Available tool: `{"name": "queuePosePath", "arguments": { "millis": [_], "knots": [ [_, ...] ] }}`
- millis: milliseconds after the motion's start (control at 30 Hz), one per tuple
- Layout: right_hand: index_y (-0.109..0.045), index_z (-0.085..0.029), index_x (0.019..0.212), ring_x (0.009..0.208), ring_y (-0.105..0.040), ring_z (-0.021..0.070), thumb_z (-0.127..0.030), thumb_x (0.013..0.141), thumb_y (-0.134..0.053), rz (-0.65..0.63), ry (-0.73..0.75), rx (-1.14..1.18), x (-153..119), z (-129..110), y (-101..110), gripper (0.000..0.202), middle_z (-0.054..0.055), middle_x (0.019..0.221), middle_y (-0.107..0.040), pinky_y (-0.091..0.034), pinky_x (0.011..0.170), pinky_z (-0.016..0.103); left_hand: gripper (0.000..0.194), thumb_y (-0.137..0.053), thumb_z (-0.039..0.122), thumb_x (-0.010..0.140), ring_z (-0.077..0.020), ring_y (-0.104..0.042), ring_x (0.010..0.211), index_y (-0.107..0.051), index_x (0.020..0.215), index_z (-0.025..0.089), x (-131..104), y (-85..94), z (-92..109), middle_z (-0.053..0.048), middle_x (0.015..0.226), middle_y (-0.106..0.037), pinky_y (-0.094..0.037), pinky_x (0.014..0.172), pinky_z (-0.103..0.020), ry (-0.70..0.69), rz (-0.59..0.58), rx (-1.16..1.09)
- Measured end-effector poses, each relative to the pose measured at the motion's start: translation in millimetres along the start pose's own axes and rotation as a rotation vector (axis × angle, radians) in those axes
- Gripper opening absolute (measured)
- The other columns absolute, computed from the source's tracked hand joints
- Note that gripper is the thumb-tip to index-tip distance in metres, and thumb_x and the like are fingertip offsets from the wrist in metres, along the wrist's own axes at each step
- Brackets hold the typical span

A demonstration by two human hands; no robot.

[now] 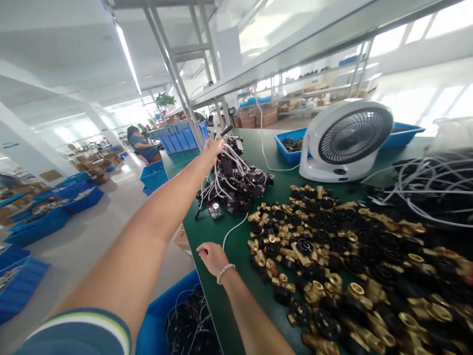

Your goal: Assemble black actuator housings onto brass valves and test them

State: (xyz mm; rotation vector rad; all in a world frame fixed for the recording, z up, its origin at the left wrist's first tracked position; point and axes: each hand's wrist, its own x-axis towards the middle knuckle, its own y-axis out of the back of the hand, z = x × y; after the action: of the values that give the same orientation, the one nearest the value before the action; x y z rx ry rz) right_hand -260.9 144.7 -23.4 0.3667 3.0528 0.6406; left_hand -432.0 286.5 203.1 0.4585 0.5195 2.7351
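My left hand [215, 147] reaches out to the far pile of black parts with white cables [236, 185]. Its fingers are closed around a black part with a white cable [224, 132] at the top of that pile; the grip is partly hidden. Nearer to me, my right hand [212, 257], with a beaded bracelet at the wrist, is over the table's left edge. Its fingers are curled in, and what they hold, if anything, is hidden. A loose white cable [234, 228] runs from the pile down to beside the right hand.
Brass valves with black knobs [314, 246] cover the right side of the green table [236, 305]. Behind them stand a white fan [343, 140] and a blue tray [290, 143]. More cables [417, 187] lie far right. A blue bin [158, 315] sits below the left edge. A seated person [142, 144] is farther back.
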Motion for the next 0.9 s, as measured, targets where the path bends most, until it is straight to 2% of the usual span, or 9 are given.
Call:
{"name": "queuePosePath", "arguments": {
  "millis": [67, 133, 233, 367, 433, 567, 700, 800, 900],
  "knots": [
    [-0.074, -0.014, 0.098, 0.096, -0.07, 0.0146, -0.009, 0.094, -0.055, 0.008, -0.008, -0.005, 2, 2, 1, 0.02, 0.005, 0.097, -0.076, -0.054, 0.092, 0.032, 0.024, -0.061, 0.035, 0.097, -0.0124, -0.065, 0.074, -0.064, 0.103, 0.012, 8, -16.1, -17, -0.003, 0.092, -0.067, -0.057, 0.066, -0.028, 0.007, 0.037, 0.06],
    [-0.076, -0.016, 0.098, 0.094, -0.071, 0.014, -0.005, 0.091, -0.052, 0.013, -0.018, -0.017, 4, 3, 1, 0.027, 0.005, 0.096, -0.077, -0.053, 0.089, 0.027, 0.027, -0.061, 0.037, 0.096, -0.0163, -0.067, 0.086, -0.064, 0.109, 0.013, 14, -22.4, -34, -0.005, 0.102, -0.068, -0.059, 0.075, -0.033, 0.018, 0.074, 0.128],
    [-0.077, -0.018, 0.1, 0.092, -0.071, 0.0137, -0.004, 0.089, -0.05, 0.01, -0.033, -0.047, 5, 2, 3, 0.032, 0.004, 0.098, -0.078, -0.052, 0.085, 0.022, 0.031, -0.063, 0.036, 0.095, -0.0231, -0.065, 0.108, -0.063, 0.118, 0.016, 14, -18.6, -63, -0.009, 0.121, -0.065, -0.056, 0.091, -0.043, 0.036, 0.12, 0.235],
    [-0.077, -0.019, 0.101, 0.094, -0.071, 0.0136, -0.003, 0.089, -0.048, -0.002, -0.032, -0.115, 5, -2, 4, 0.035, 0.003, 0.099, -0.077, -0.051, 0.085, 0.021, 0.044, -0.063, 0.037, 0.094, -0.0304, -0.052, 0.13, -0.056, 0.133, 0.018, 7, -3.9, -101, -0.012, 0.144, -0.051, -0.045, 0.107, -0.057, 0.096, 0.198, 0.338],
    [-0.076, -0.018, 0.104, 0.099, -0.07, 0.0149, -0.004, 0.089, -0.047, 0.003, -0.028, -0.166, 4, -4, 2, 0.035, 0.004, 0.103, -0.077, -0.051, 0.089, 0.022, 0.047, -0.062, 0.039, 0.094, -0.0312, -0.051, 0.131, -0.054, 0.135, 0.019, 5, 5.1, -115, -0.013, 0.146, -0.049, -0.043, 0.108, -0.057, 0.156, 0.192, 0.354],
    [-0.073, -0.017, 0.114, 0.1, -0.069, 0.0176, -0.008, 0.091, -0.048, 0.015, -0.022, -0.282, 1, -9, -5, 0.036, 0.007, 0.112, -0.073, -0.052, 0.089, 0.025, 0.044, -0.063, 0.041, 0.094, -0.0281, -0.058, 0.123, -0.058, 0.13, 0.018, -5, 27.1, -136, -0.012, 0.137, -0.058, -0.048, 0.104, -0.053, 0.223, 0.084, 0.335],
    [-0.073, -0.019, 0.114, 0.101, -0.068, 0.019, -0.009, 0.09, -0.051, 0.016, 0.0, -0.388, -3, -14, -15, 0.034, 0.007, 0.11, -0.072, -0.052, 0.09, 0.027, 0.049, -0.061, 0.044, 0.094, -0.0308, -0.051, 0.131, -0.053, 0.137, 0.019, -37, 44.7, -162, -0.012, 0.146, -0.05, -0.042, 0.109, -0.057, 0.269, 0.081, 0.334],
    [-0.073, -0.016, 0.113, 0.107, -0.065, 0.0233, -0.012, 0.087, -0.057, 0.016, 0.014, -0.459, -4, -15, -24, 0.03, 0.01, 0.109, -0.071, -0.051, 0.094, 0.031, 0.051, -0.059, 0.044, 0.096, -0.0311, -0.052, 0.131, -0.05, 0.14, 0.02, -60, 41.4, -181, -0.013, 0.147, -0.049, -0.044, 0.108, -0.057, 0.341, 0.078, 0.329],
    [-0.074, -0.014, 0.106, 0.112, -0.064, 0.0281, -0.014, 0.086, -0.059, -0.003, 0.034, -0.527, -1, -14, -30, 0.025, 0.014, 0.112, -0.071, -0.05, 0.097, 0.036, 0.047, -0.059, 0.042, 0.096, -0.0286, -0.057, 0.124, -0.052, 0.138, 0.02, -67, 18.9, -187, -0.012, 0.141, -0.054, -0.05, 0.102, -0.052, 0.396, 0.027, 0.293]
  ]
}}
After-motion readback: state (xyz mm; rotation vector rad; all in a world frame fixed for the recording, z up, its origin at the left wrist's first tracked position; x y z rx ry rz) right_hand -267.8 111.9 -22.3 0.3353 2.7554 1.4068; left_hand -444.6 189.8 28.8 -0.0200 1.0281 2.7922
